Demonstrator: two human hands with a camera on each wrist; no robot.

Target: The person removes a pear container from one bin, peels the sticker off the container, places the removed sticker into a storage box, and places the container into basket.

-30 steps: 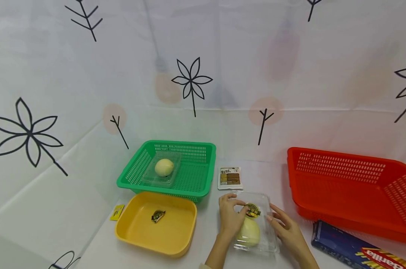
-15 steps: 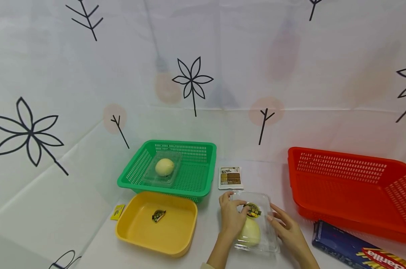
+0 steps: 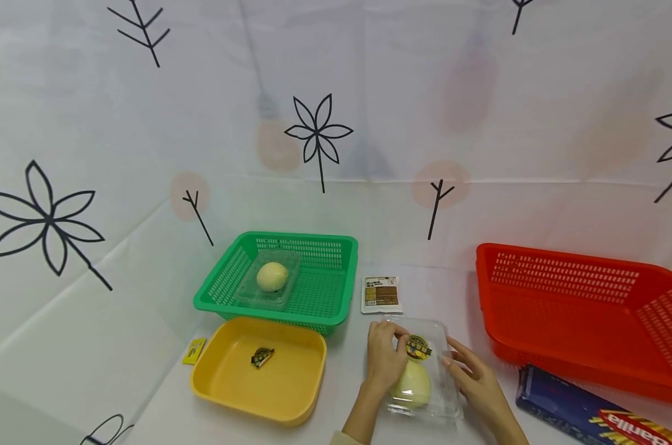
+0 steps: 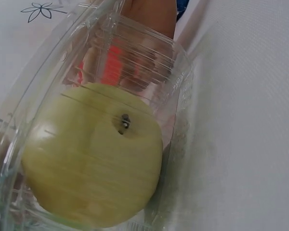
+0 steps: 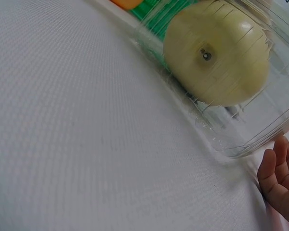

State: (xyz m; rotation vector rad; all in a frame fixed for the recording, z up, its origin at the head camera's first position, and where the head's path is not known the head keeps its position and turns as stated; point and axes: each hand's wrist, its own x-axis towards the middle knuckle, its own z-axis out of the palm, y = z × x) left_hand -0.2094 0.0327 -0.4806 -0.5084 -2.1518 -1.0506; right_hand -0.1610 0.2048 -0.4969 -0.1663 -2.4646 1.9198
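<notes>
A clear plastic box (image 3: 438, 395) lies in front of me in the head view, its lid bearing a round dark green and yellow sticker (image 3: 419, 347). Inside it sits a pale yellow-green fruit (image 3: 415, 384) with a short stem scar, filling much of the left wrist view. My left hand (image 3: 385, 357) reaches over the lid's upper left, thumb and index finger pinching the sticker's left edge. On the opposite side my right hand (image 3: 477, 384) holds the box by its right edge, thumb on the lid; its fingertips also show against the box corner in the right wrist view.
At left, a yellow tub (image 3: 258, 395) contains a crumpled sticker (image 3: 261, 357). Behind it, a green basket (image 3: 327, 309) holds another boxed fruit. A white-edged packet (image 3: 382, 295) lies beyond my box. Right of it are a red basket (image 3: 558, 327) and a blue Barilla pasta box (image 3: 569, 395).
My left hand has shifted slightly right and its fingers have drawn in from the box's top left corner toward the sticker's edge. The right hand and the box stay put.
</notes>
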